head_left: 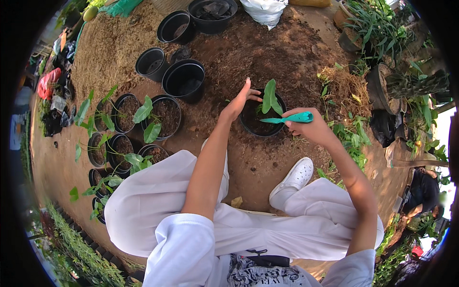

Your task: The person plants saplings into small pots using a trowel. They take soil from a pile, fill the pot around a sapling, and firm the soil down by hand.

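A black plastic pot [262, 134] with dark soil stands on the ground in front of me, and a young plant [269, 97] with broad green leaves rises from it. My left hand [237, 104] is at the pot's left rim, its fingers stretched out toward the plant and nothing in its grip. From the right, my right hand [308, 131] is closed round the handle of a green hand trowel [300, 116]. The trowel's blade points left over the soil, close to the plant's stem. Whether the blade's tip touches the soil I cannot tell.
Several potted seedlings [163, 117] crowd the left side. Farther off stand black pots [183, 81] without plants, a white sack [266, 12] and a heap of loose brown soil [287, 48]. Plants and dry roots [345, 91] line the right. Another person [422, 191] is at the far right.
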A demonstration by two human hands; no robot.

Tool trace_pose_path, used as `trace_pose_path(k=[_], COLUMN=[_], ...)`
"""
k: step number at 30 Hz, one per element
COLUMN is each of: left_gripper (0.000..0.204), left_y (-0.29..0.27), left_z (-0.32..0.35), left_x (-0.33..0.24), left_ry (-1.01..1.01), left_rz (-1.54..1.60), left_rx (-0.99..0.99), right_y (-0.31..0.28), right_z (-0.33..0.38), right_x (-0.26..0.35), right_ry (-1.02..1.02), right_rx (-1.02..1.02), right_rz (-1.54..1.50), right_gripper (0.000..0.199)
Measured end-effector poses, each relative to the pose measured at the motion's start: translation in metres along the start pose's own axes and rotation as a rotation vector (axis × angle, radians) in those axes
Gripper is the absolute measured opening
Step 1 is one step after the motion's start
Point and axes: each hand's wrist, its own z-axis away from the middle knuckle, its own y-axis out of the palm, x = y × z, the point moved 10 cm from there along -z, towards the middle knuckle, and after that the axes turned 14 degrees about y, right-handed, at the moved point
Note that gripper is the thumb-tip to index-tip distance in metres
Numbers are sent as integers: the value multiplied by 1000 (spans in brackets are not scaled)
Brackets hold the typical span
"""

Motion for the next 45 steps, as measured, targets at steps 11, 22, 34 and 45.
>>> trace_pose_path(k=[11,22,34,45], left_gripper=[115,114,112,110], left_y=[-1,1,-4,-5], left_z=[2,4,0,-2], left_x=[-4,-7,2,7], left_ry=[-4,-6,12,5], left_rz=[5,-1,0,10], left_rx=[-20,-19,-8,-17], right_y=[6,4,32,40], right_z=[-18,-22,-12,-12], right_x=[-28,-68,-66,-50], right_ry=[-140,-109,-262,-241], right_rx=[79,-143,-104,15], right_rz=[-196,-487,-344,-245], right_gripper=[36,24,27,22])
